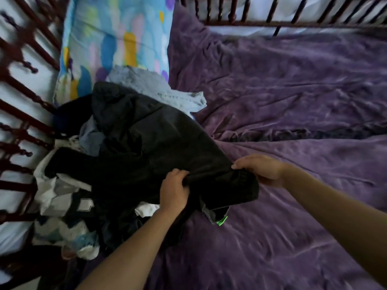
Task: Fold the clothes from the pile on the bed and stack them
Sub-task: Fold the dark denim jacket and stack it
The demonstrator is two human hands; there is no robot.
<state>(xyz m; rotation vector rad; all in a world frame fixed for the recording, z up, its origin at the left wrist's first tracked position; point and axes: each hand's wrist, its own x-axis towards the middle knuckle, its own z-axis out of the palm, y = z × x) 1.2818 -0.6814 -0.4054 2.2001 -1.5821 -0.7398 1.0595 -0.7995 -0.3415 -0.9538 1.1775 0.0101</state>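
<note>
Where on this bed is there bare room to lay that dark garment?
The purple bedspread lies bare right of the clothes pile, up to the far wooden rail. The left is crowded: the pile runs from the patterned pillow down, dark garment on top.

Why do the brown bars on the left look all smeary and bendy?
In the head view, the wooden bars at the left edge are smeared by blur and bent by the wide lens; dim light leaves the black garment with little detail; the purple blanket looks sharper.
</note>
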